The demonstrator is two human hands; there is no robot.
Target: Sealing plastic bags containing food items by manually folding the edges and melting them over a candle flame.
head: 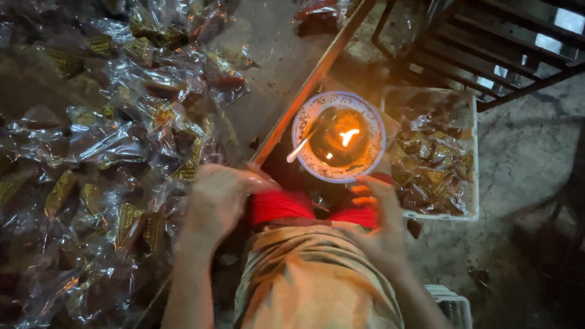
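Your left hand [216, 201] and right hand [378, 225] are pinching (seemingly) a clear packet [317, 204] below the flame bowl [339, 136]; packets [103, 152] are crowding the left, a tray [472, 183] the right.

A rough grey concrete floor [524, 152] carries everything. On its left side lies a wide heap of clear plastic packets with gold labels [103, 152]. A white plastic tray [474, 158] filled with the same packets sits on the right, just beside a round white bowl [339, 137] holding a small flame.
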